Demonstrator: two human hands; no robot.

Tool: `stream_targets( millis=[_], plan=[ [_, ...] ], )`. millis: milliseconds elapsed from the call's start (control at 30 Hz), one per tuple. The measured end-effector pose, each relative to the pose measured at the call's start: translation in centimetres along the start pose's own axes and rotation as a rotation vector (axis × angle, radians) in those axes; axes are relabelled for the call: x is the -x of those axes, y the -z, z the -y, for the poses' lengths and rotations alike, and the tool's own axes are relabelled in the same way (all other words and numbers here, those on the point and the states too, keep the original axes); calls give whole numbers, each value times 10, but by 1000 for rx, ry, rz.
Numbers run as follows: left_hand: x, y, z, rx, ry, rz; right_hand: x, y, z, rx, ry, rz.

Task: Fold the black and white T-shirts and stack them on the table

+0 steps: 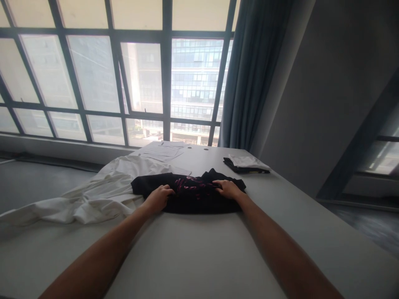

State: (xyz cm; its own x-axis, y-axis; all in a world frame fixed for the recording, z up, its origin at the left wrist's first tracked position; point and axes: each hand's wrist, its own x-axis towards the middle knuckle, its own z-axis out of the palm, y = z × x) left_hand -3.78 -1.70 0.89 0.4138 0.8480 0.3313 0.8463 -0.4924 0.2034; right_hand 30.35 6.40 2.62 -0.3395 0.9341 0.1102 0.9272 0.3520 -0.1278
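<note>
A black T-shirt [199, 203] with a pink and dark red print lies crumpled on the white table in front of me. My left hand [159, 197] is at its left part, fingers closed on the cloth beside the print. On the other side, my right hand [229, 189] pinches the fabric between thumb and fingers, just right of the print. Some fingertips are hidden in the dark folds. White cloth [102, 191] lies spread and wrinkled to the left, partly touching the T-shirt.
Folded black and white clothes [246, 163] lie stacked near the table's right edge. Sheets of paper [162, 153] rest at the back of the table [193, 257]. Beyond are windows and a grey-blue curtain [249, 74].
</note>
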Motion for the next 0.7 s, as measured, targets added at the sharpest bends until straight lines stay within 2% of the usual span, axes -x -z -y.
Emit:
stream_targets(
  millis=[67,133,200,267,300,333,367,433,467,500,567,633,700],
  plan=[
    [-2,10,0,40,-21,-152,3,16,4,76,-108,43],
    [-3,24,1,88,-3,-385,10,38,6,116,-223,117],
    [-3,38,3,96,76,-612,21,60,11,29,-256,299],
    [-1,50,7,23,244,-728,32,78,20,-211,-168,578],
    [0,55,9,-26,355,-718,36,84,25,-344,-101,691],
    [2,57,11,-63,473,-654,39,87,30,-452,-37,746],
    [3,58,12,-81,588,-541,40,89,36,-516,16,739],
    [4,54,8,-55,738,-234,38,85,46,-502,79,594],
    [4,49,3,-29,755,-98,36,80,51,-453,100,502],
    [4,43,-3,-6,725,-5,32,73,55,-406,120,423],
    [5,29,-22,36,529,57,26,58,62,-386,176,327],
    [5,18,-43,101,192,71,21,43,68,-456,274,283],
    [7,16,-59,163,-132,145,18,30,72,-512,370,263]
  ],
)
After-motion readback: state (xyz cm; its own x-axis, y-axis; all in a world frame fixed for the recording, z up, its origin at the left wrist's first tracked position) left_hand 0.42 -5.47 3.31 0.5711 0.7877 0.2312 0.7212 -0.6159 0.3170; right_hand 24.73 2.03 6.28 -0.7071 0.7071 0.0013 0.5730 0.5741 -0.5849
